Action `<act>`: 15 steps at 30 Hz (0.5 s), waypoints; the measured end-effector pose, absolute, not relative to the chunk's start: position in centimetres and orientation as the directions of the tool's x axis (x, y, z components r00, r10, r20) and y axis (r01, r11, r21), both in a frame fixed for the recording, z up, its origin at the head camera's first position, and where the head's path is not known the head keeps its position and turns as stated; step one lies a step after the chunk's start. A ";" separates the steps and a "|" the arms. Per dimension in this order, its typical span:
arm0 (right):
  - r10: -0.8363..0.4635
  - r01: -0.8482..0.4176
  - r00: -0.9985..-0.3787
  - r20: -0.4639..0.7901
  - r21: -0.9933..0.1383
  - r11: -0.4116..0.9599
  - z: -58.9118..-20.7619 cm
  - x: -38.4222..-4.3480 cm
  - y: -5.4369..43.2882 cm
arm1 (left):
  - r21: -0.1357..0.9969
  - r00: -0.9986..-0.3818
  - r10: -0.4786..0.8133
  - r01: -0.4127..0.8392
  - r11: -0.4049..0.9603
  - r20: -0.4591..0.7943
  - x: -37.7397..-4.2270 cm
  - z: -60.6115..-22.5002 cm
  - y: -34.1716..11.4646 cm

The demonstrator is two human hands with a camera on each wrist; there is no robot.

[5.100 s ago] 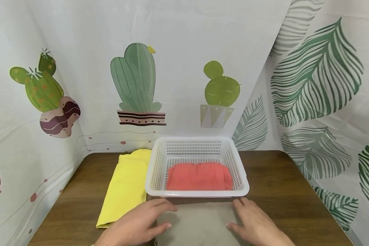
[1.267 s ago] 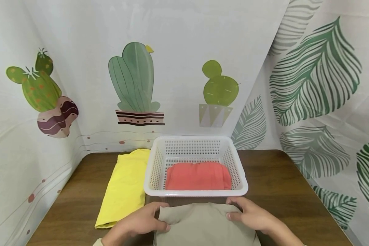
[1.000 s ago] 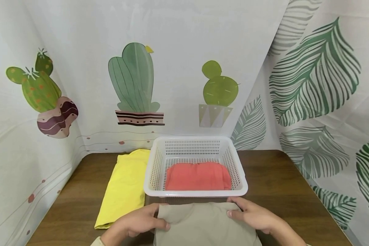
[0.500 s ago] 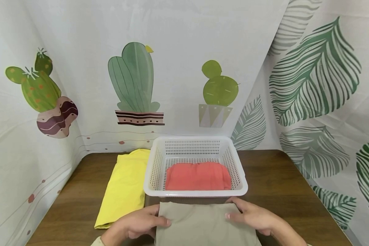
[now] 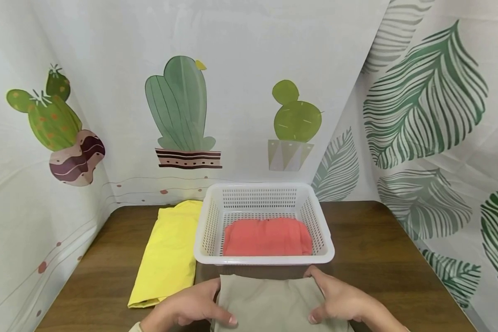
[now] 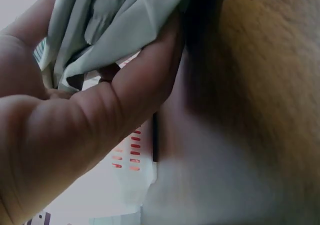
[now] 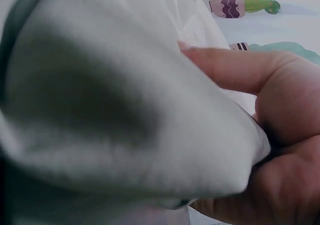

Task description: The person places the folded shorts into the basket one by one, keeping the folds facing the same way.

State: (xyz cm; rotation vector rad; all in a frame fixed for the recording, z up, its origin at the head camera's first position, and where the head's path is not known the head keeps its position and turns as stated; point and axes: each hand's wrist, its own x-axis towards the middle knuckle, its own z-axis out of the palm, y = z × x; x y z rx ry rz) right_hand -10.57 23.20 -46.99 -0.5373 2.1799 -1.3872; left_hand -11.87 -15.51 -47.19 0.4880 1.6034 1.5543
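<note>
A folded grey-beige cloth (image 5: 269, 299) lies between my two hands at the bottom of the head view, its near part cut off by the frame. My left hand (image 5: 195, 302) grips its left side, thumb on top and fingers underneath. In the left wrist view several layers of the cloth (image 6: 120, 30) bunch between thumb and fingers, above the brown tabletop. The right side is held by my right hand (image 5: 342, 297), thumb over the top face. Seen from the right wrist, the cloth (image 7: 125, 115) bulges toward the camera and the hand (image 7: 292, 105) pinches its edge.
Just beyond the cloth stands a white perforated basket (image 5: 265, 260) with a folded coral-red cloth (image 5: 267, 237) inside. A folded yellow cloth (image 5: 166, 256) lies left of the basket on the brown wooden table (image 5: 369, 249). Printed curtains (image 5: 245, 92) hang behind and at both sides.
Five seconds ago both hands lay on the flat cloth's far corners; now they grip its sides. In the last half second both thumbs have slid nearer me and the cloth's far edge has narrowed.
</note>
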 end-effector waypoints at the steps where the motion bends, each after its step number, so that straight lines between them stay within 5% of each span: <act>1: -0.561 -0.069 -0.804 -0.195 -0.908 0.414 -47.0 -10.5 23.2 | 0.956 -0.591 0.756 -0.244 0.164 -0.281 -11.8 -47.2 -15.5; 15: -0.588 -0.115 -0.792 -0.166 -0.905 0.410 -46.1 -10.2 23.4 | 0.969 -0.621 0.745 -0.173 0.175 -0.245 -11.2 -46.5 -15.5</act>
